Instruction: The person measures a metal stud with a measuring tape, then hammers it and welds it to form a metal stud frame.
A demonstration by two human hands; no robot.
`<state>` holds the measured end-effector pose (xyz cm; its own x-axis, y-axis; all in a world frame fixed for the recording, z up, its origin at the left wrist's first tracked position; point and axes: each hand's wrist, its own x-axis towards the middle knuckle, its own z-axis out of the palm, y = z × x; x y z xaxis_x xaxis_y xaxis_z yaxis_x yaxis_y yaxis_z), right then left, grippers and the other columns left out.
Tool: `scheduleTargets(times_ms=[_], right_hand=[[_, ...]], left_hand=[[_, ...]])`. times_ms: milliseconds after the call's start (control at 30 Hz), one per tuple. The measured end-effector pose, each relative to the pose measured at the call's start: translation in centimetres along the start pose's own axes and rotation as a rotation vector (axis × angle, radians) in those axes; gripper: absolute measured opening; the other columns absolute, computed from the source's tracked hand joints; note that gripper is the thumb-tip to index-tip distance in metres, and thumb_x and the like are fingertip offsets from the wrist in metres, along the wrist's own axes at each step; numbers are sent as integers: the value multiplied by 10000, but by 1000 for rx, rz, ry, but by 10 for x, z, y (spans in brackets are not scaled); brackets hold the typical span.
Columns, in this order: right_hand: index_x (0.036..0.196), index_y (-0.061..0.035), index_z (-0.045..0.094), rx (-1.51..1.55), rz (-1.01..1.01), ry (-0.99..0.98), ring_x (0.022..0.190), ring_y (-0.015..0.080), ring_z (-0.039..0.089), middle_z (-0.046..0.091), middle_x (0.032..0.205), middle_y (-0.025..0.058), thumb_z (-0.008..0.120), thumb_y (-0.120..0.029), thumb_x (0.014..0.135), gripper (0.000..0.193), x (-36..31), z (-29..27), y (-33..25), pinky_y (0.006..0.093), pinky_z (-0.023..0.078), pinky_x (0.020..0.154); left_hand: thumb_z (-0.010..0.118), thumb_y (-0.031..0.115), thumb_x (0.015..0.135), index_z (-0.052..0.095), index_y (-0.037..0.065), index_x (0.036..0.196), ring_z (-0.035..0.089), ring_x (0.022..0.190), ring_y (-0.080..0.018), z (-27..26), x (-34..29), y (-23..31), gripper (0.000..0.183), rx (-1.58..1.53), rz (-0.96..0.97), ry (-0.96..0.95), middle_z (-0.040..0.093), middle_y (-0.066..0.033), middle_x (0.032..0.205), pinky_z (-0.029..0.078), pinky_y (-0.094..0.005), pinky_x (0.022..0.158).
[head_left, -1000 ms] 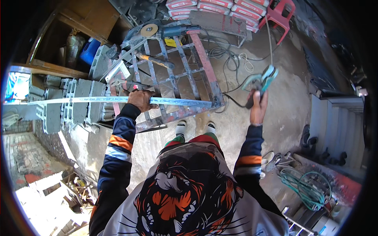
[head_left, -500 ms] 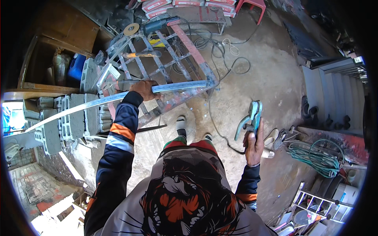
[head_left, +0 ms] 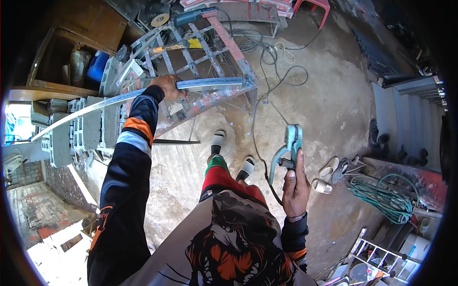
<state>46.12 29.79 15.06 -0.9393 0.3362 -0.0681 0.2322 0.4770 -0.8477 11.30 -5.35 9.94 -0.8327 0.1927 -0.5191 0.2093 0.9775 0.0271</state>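
Note:
My left hand [head_left: 166, 86] is closed around a long, light metal bar [head_left: 212, 82]. One end of the bar lies over the near edge of a paint-stained metal grid frame [head_left: 218, 71]. From my grip, its other end runs out to the far left, above the grey blocks. Off to the right, away from the frame, my right hand [head_left: 296, 190] grips a teal welding electrode holder [head_left: 294, 137]. The holder's head and curved lever point upward, and a dark cable trails from the hand. Part of my right hand's fingers is hidden behind the handle.
On the frame rest an angle grinder [head_left: 191, 17] and a yellow-handled hammer [head_left: 167, 47]. Grey hollow blocks [head_left: 59, 138] stand at the left. Looped cables [head_left: 267, 59] cross the concrete floor. Slippers [head_left: 329, 168], a coiled green hose [head_left: 384, 198] and stairs [head_left: 405, 124] are at the right.
My left hand and the bar have shifted slightly up and left in the view. My right hand has moved left and a little lower with the electrode holder. Both my feet show more fully.

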Motion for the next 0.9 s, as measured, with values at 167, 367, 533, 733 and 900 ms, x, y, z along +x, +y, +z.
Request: scheduleTargets(times_ms=[167, 367, 533, 733, 900], right_hand=[[1507, -80, 418, -230, -162, -82, 675, 216, 514, 634, 850, 138, 455, -187, 1052, 469, 18, -1, -15, 318, 467, 676], [1513, -201, 433, -268, -234, -20, 648, 317, 535, 595, 781, 143, 511, -161, 1026, 495, 34, -2, -29, 401, 489, 637], [1512, -234, 432, -398, -204, -54, 658, 359, 554, 588, 749, 163, 514, -147, 1018, 509, 46, -10, -49, 450, 476, 627], [1504, -242, 441, -414, -217, -52, 642, 396, 583, 613, 759, 216, 515, -140, 1016, 505, 56, -20, -74, 484, 469, 608], [1515, -243, 417, -508, -238, -75, 631, 411, 593, 613, 738, 223, 526, -139, 1004, 533, 60, -23, -82, 492, 471, 597]], left_hand=[[721, 550, 683, 755, 172, 1073, 702, 947, -313, 6, 6, -3, 545, 94, -35, 44, 740, -127, 1025, 534, -401, 871], [748, 614, 725, 723, 55, 1107, 692, 1025, -330, 3, 5, -2, 677, 87, -34, -23, 726, -173, 1062, 530, -401, 928], [720, 583, 697, 754, 164, 1083, 703, 958, -310, 2, 2, 0, 571, 93, -51, 15, 735, -131, 1040, 540, -399, 873], [717, 591, 700, 739, 163, 1123, 697, 983, -321, -3, -5, 4, 602, 41, -53, 10, 732, -147, 1047, 533, -412, 891], [723, 588, 701, 737, 169, 1133, 695, 995, -320, -6, -7, 6, 602, 85, -76, 0, 732, -146, 1052, 530, -412, 901]])
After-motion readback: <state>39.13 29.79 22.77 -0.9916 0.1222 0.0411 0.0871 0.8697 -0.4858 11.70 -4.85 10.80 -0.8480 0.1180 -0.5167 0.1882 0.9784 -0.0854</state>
